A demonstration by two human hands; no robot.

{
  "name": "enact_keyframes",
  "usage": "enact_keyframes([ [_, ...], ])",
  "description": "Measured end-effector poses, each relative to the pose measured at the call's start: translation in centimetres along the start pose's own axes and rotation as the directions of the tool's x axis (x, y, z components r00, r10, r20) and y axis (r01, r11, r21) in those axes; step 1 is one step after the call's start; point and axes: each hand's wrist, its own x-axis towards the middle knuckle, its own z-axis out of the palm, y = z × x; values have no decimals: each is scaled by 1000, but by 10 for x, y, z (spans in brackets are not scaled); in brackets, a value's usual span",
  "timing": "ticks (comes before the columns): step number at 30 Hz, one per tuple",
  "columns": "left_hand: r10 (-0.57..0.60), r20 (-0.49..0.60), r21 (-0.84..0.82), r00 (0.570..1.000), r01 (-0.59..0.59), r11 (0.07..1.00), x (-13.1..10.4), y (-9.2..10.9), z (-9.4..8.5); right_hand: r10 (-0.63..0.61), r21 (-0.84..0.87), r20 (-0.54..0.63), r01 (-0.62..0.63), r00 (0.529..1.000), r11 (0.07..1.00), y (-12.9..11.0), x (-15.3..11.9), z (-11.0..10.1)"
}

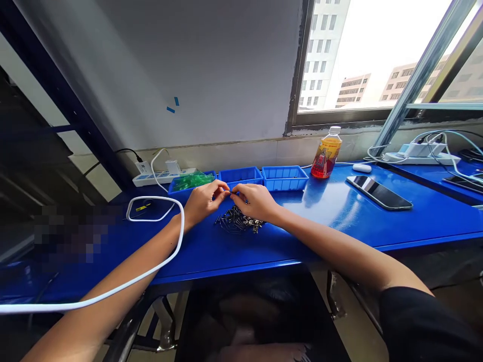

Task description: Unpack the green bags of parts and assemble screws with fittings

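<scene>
Above a pile of small dark and silvery metal parts [239, 220] on the blue table [226, 254], my two hands meet at the fingertips. My left hand [207, 200] is closed in a pinch, and my right hand [255, 201] pinches from the other side. A tiny dark piece shows between the fingertips, too small to name. Behind my hands stand three blue bins in a row: the left bin holds green plastic [192, 181], the middle bin [241, 174] is partly hidden by my fingers, and the right bin [285, 178] shows its ribbed inside.
A bottle with red drink [326, 153] stands right of the bins, near a phone [379, 192] and a small white case [361, 168]. Power strips [162, 177] with cables lie at the back left and right. A white cable [182, 226] loops over my left forearm.
</scene>
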Motion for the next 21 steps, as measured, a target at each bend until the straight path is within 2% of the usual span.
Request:
enact_keyframes([
  [5, -43, -31, 24, 999, 44, 999, 0, -1, 1, -1, -2, 51, 1, 999, 1000, -1, 0, -1],
  [9, -67, -2, 27, 998, 67, 997, 0, -1, 1, 2, 5, 85, -2, 996, 1000, 1, -1, 1],
  [21, -28, -18, 4, 999, 29, 1000, -2, 3, 2, -35, -55, 86, 39, 996, 998, 4, 0, 4],
])
